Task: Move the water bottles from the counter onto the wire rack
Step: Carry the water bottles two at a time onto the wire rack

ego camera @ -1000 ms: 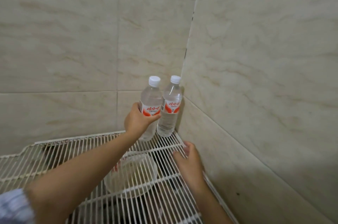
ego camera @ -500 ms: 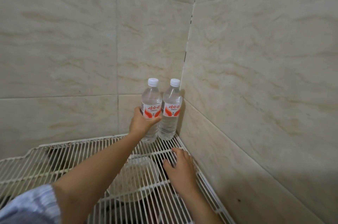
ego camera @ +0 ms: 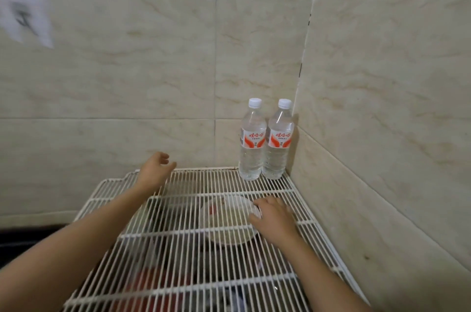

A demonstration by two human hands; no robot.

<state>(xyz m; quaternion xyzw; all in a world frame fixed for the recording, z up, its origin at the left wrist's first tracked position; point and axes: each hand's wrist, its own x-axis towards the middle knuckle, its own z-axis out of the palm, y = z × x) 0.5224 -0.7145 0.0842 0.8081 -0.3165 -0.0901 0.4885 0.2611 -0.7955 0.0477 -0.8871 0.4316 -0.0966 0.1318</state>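
Two clear water bottles with white caps and red-and-white labels stand upright side by side in the far right corner of the white wire rack (ego camera: 193, 235). The left bottle (ego camera: 252, 141) touches the right bottle (ego camera: 279, 141), which sits against the corner of the tiled walls. My left hand (ego camera: 154, 170) hovers open over the rack's back edge, well to the left of the bottles and holding nothing. My right hand (ego camera: 274, 217) rests palm down on the rack wires in front of the bottles, fingers spread.
Tiled walls close the rack in at the back and right. Under the rack lies a round pale bowl (ego camera: 224, 222), with dark and red items lower down. A dark counter edge (ego camera: 25, 238) shows at the left.
My left hand has let go of the left bottle and pulled back to the left. The bottle now stands alone beside the other. The view has shifted, so the corner sits further right.
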